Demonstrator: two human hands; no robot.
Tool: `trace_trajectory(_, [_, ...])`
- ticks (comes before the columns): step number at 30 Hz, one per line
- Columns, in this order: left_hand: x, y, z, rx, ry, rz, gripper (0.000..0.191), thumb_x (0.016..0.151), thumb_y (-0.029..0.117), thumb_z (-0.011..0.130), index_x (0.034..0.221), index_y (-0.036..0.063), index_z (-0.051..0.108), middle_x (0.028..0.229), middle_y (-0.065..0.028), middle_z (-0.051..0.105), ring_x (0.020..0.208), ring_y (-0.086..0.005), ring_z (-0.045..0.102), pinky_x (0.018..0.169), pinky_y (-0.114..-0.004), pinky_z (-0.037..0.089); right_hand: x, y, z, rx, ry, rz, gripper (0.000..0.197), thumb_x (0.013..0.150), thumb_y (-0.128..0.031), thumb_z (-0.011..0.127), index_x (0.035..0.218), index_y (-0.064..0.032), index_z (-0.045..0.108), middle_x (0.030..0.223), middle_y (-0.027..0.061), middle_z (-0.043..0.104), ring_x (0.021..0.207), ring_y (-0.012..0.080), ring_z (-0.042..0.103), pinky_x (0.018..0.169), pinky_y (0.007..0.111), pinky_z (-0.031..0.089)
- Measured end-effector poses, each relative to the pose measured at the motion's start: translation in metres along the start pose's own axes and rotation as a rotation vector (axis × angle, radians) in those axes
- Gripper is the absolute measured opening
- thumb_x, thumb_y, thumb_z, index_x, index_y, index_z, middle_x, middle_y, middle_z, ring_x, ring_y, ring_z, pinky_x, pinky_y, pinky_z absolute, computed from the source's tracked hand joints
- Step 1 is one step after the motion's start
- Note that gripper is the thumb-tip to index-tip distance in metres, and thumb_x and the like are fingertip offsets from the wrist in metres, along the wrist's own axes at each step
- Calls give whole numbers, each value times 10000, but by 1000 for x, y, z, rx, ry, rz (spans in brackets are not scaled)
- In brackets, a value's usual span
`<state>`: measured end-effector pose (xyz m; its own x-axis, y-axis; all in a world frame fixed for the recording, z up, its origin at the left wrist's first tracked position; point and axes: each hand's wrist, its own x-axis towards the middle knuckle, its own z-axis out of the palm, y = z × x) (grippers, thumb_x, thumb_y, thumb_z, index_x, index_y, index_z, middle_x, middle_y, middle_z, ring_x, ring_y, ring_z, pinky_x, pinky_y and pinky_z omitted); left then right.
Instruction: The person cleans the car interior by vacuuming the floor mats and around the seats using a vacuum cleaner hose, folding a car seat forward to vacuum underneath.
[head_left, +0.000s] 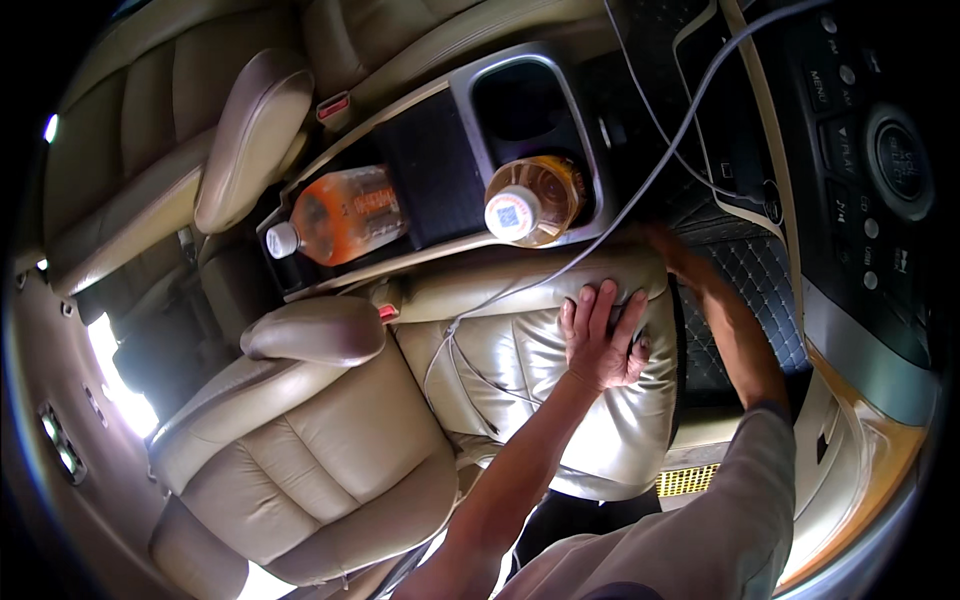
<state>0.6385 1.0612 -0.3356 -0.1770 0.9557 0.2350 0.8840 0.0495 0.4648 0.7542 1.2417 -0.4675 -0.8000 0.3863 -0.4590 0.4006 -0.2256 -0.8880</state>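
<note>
My left hand (604, 337) lies palm down on the cushion of a beige leather car seat (480, 367), its fingers spread. Wrinkles run through the leather around it. My right arm reaches past the cushion's front edge, and my right hand (667, 244) is low beside the front corner, dark and partly hidden. Whether it holds anything does not show. A thin grey cable (555, 274) crosses the cushion to the left of my left hand and splits into several leads. Its thicker run passes above my right hand towards the dashboard.
Beyond the seat stands a centre console (431, 157) with an orange drink bottle (352, 214) lying in it and an amber bottle (559, 199) upright in a cup holder. Armrests (315, 330) flank it. At right are the dashboard controls (896, 165) and a quilted floor mat (750, 292).
</note>
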Motion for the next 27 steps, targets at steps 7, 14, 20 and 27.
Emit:
trace_trajectory(7, [6, 4, -2, 59, 19, -19, 520, 919, 459, 496, 1337, 187, 646, 1548, -196, 371, 1483, -384, 225, 1212, -528, 103, -105, -9, -12, -203, 141, -104, 743, 807, -132, 770, 1489, -114, 476, 1338, 165, 642, 1250, 254, 595, 1070, 360, 448])
trace_trajectory(14, [9, -2, -4, 129, -17, -20, 557, 889, 452, 495, 1367, 188, 608, 1579, -188, 311, 1497, -378, 177, 1209, -549, 104, -135, -29, 23, -362, 863, -13, 716, 871, -163, 739, 1518, -183, 432, 1324, 244, 615, 1207, 355, 624, 943, 383, 534])
trace_trajectory(20, [3, 11, -13, 77, -109, -89, 625, 830, 420, 548, 1403, 170, 559, 1595, -198, 252, 1478, -433, 183, 1190, -621, 117, -98, 9, 37, -376, 718, 358, 743, 933, -269, 673, 1574, -201, 303, 1301, 291, 604, 1177, 457, 601, 948, 466, 519])
trace_trajectory(27, [6, 0, -12, 77, -77, -51, 636, 832, 407, 553, 1420, 165, 540, 1600, -200, 242, 1486, -433, 161, 1191, -613, 100, -115, 36, 71, -299, 451, 281, 788, 899, -428, 685, 1558, -155, 351, 1261, 295, 628, 1175, 446, 612, 952, 436, 514])
